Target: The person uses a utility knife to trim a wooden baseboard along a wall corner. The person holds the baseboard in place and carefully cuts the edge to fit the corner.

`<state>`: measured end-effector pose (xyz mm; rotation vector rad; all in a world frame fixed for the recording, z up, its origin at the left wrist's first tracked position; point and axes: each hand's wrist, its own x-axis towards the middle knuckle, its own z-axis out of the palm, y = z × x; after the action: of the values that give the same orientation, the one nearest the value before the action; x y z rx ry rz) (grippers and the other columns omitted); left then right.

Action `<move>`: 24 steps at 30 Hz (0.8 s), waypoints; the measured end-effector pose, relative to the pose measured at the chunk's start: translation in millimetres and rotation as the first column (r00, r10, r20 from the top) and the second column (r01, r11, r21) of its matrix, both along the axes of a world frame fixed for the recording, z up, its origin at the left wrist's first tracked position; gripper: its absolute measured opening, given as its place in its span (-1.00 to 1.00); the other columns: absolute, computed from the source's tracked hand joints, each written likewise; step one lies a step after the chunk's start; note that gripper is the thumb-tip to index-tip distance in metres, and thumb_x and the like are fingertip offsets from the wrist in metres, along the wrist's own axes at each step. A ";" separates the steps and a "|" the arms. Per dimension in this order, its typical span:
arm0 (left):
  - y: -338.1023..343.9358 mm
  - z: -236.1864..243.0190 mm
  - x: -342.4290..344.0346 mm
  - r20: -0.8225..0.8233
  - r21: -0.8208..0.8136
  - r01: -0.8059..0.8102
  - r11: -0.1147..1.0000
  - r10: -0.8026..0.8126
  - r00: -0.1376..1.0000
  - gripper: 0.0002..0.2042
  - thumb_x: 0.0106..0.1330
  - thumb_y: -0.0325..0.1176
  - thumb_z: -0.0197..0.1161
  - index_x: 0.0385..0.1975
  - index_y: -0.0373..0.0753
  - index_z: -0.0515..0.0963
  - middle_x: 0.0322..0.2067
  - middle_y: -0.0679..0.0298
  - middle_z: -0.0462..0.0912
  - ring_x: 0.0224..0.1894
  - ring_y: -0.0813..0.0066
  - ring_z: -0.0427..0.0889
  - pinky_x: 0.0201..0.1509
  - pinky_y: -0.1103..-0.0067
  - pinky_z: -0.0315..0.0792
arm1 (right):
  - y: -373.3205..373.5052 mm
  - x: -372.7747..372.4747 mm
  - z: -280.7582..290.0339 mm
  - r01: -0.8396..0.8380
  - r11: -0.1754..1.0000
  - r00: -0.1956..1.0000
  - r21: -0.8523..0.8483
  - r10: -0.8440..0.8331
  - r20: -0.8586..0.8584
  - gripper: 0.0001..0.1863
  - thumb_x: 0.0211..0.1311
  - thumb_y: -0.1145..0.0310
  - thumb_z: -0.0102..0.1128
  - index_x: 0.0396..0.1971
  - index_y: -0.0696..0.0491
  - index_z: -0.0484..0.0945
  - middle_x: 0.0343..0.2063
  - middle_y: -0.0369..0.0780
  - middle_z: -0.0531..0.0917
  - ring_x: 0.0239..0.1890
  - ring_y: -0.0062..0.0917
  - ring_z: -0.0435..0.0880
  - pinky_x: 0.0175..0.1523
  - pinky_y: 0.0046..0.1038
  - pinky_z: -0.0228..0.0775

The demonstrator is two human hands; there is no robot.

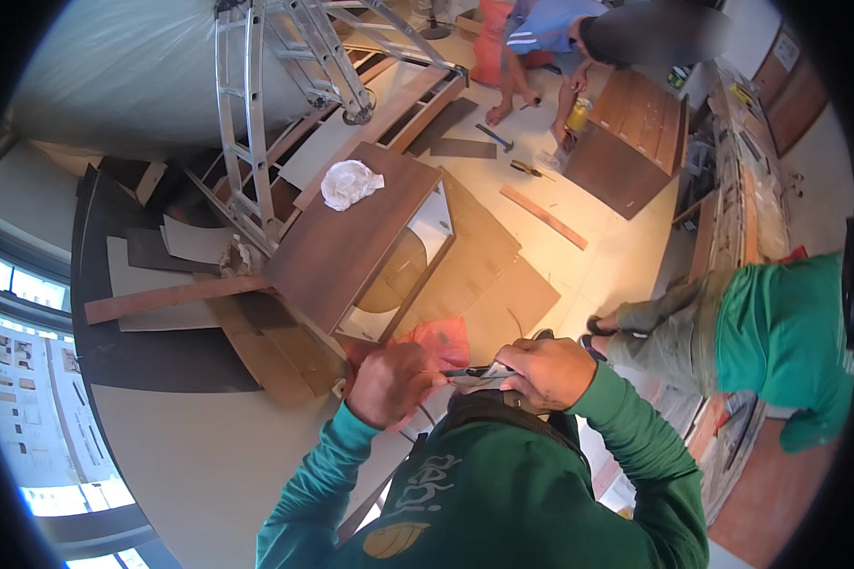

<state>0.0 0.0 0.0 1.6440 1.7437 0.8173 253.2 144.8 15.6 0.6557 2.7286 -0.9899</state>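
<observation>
In front of my waist, both hands are closed on a slim dark-and-silver tool (472,372), held roughly level between them. My left hand (394,386) pinches its dark end with curled fingers. Around its paler, wider end my right hand (550,370) is wrapped, thumb along the top. The tool is too small to name its kind. Beyond my left hand lies a crumpled red plastic bag (443,341), close to a brown wooden cabinet (361,232) with an open front. A crumpled white cloth or wrap (349,184) rests on the cabinet's top.
Flat cardboard (512,289) covers the floor ahead. Farther off lie a wooden strip (544,216), a hammer (499,137) and a yellow-handled tool (531,171). A person (550,33) crouches by another wooden cabinet (626,142); a person in green (778,332) stands right. An aluminium ladder (256,114) stands left.
</observation>
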 end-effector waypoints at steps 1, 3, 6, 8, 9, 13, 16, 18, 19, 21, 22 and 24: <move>2.3 -11.0 8.7 0.050 0.005 -0.082 0.997 0.082 0.995 -0.91 0.11 -0.46 0.41 -0.39 -0.20 0.69 -0.37 0.22 0.68 -0.31 0.22 0.66 -0.22 0.34 0.54 | 7.7 3.2 -3.0 0.002 1.000 1.000 0.001 -0.002 0.015 -0.58 0.35 0.02 0.31 -0.08 0.07 0.52 -0.25 0.03 0.66 -0.15 -0.04 0.70 -0.07 -0.12 0.53; 24.5 12.2 -11.2 -0.129 0.054 -0.160 0.986 0.165 0.978 -0.87 0.04 -0.48 0.46 -0.41 -0.20 0.67 -0.41 0.23 0.67 -0.35 0.21 0.64 -0.26 0.35 0.53 | 40.8 -26.1 -25.3 -0.062 0.993 0.983 -0.098 0.044 -0.181 -0.58 0.39 0.01 0.26 -0.12 0.11 0.53 -0.25 0.04 0.66 -0.17 0.00 0.68 -0.08 -0.08 0.51; 83.1 -1.8 28.7 -0.250 0.301 -0.138 0.943 0.218 0.944 -0.80 -0.05 -0.51 0.53 -0.42 -0.20 0.66 -0.45 0.21 0.67 -0.38 0.22 0.65 -0.32 0.37 0.54 | 120.2 0.8 -22.8 -0.193 0.948 0.979 -0.252 0.169 -0.116 -0.50 0.53 -0.07 0.05 -0.11 0.15 0.55 -0.28 0.00 0.66 -0.20 -0.10 0.69 -0.05 -0.12 0.50; 111.8 5.9 53.8 -0.314 0.394 -0.174 0.902 0.310 0.898 -0.78 -0.09 -0.57 0.50 -0.43 -0.19 0.66 -0.41 0.23 0.70 -0.34 0.20 0.66 -0.29 0.38 0.55 | 167.3 10.2 -11.6 -0.191 0.850 0.981 -0.492 0.181 -0.068 -0.46 0.57 -0.10 -0.05 -0.11 0.16 0.54 -0.35 -0.09 0.63 -0.21 -0.22 0.69 -0.09 -0.20 0.50; 129.1 12.9 62.7 -0.323 0.454 -0.168 0.875 0.338 0.884 -0.77 -0.11 -0.60 0.50 -0.44 -0.19 0.66 -0.40 0.25 0.71 -0.34 0.19 0.66 -0.27 0.38 0.56 | 189.2 13.7 -6.7 -0.185 0.787 0.980 -0.588 0.189 -0.055 -0.44 0.60 -0.11 -0.10 -0.11 0.17 0.53 -0.38 -0.13 0.62 -0.22 -0.27 0.70 -0.11 -0.24 0.50; 189.1 30.3 87.2 -0.411 0.527 -0.096 0.845 0.352 0.841 -0.64 -0.07 -0.62 0.52 -0.23 -0.22 0.66 -0.14 0.20 0.72 -0.19 0.15 0.65 -0.20 0.39 0.59 | 247.6 39.5 -5.9 0.009 0.553 0.997 -0.833 0.063 0.053 -0.50 0.61 -0.07 -0.06 -0.10 0.10 0.58 -0.42 -0.33 0.60 -0.33 -0.65 0.67 -0.20 -0.51 0.51; 238.8 37.0 100.8 -0.342 0.492 -0.202 0.847 0.401 0.850 -0.54 0.04 -0.50 0.55 -0.01 -0.25 0.60 0.02 0.13 0.66 -0.08 0.21 0.62 -0.19 0.38 0.60 | 290.2 55.1 -6.3 0.097 0.563 0.995 -0.821 -0.050 0.083 -0.57 0.59 -0.01 0.02 -0.10 0.09 0.58 -0.41 -0.32 0.63 -0.41 -0.68 0.64 -0.31 -0.56 0.51; 246.8 29.8 103.7 -0.156 0.453 -0.340 0.824 0.448 0.880 -0.48 0.16 -0.34 0.57 0.10 -0.28 0.54 0.10 0.10 0.61 -0.02 0.28 0.60 -0.16 0.38 0.61 | 310.1 60.0 -5.8 0.162 0.636 0.983 -0.755 -0.175 0.064 -0.61 0.60 0.05 0.01 -0.10 0.10 0.58 -0.40 -0.31 0.65 -0.43 -0.67 0.62 -0.30 -0.56 0.51; 254.5 27.1 103.4 -0.086 0.405 -0.423 0.811 0.494 0.865 -0.49 0.19 -0.25 0.55 0.10 -0.29 0.55 0.07 0.13 0.61 -0.02 0.32 0.59 -0.15 0.39 0.62 | 320.1 61.4 -5.4 0.211 0.669 0.967 -0.713 -0.249 0.052 -0.63 0.60 0.07 0.01 -0.08 0.10 0.59 -0.39 -0.31 0.65 -0.43 -0.68 0.61 -0.29 -0.56 0.51; 267.7 18.0 97.4 0.040 0.283 -0.576 0.767 0.591 0.806 -0.46 0.25 -0.08 0.51 0.10 -0.32 0.56 0.02 0.18 0.63 -0.02 0.41 0.59 -0.13 0.41 0.63 | 344.2 59.8 -9.7 0.270 0.722 0.923 -0.637 -0.383 -0.043 -0.66 0.58 0.12 0.03 -0.08 0.11 0.59 -0.40 -0.29 0.66 -0.44 -0.64 0.58 -0.28 -0.52 0.49; 273.4 8.8 92.6 0.110 0.180 -0.643 0.744 0.635 0.765 -0.54 0.40 0.00 0.35 -0.01 -0.32 0.57 -0.05 0.24 0.61 -0.03 0.50 0.57 -0.18 0.50 0.64 | 355.5 60.5 -17.1 0.280 0.735 0.894 -0.617 -0.435 -0.112 -0.67 0.56 0.14 0.04 -0.09 0.11 0.60 -0.41 -0.28 0.66 -0.46 -0.60 0.57 -0.29 -0.48 0.47; 289.2 -22.7 75.6 0.451 -0.015 -0.740 0.673 0.665 0.596 -0.66 0.45 -0.11 0.32 -0.08 -0.31 0.57 -0.01 0.15 0.58 -0.14 0.51 0.60 -0.22 0.51 0.61 | 376.0 53.0 -17.8 0.252 0.842 0.845 -0.476 -0.431 -0.316 -0.68 0.52 0.18 0.09 -0.12 0.14 0.61 -0.45 -0.22 0.65 -0.46 -0.52 0.53 -0.28 -0.44 0.43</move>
<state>75.6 289.2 -22.7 0.6895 2.0260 1.6004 306.2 520.8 -2.2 0.9765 2.6128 -1.9421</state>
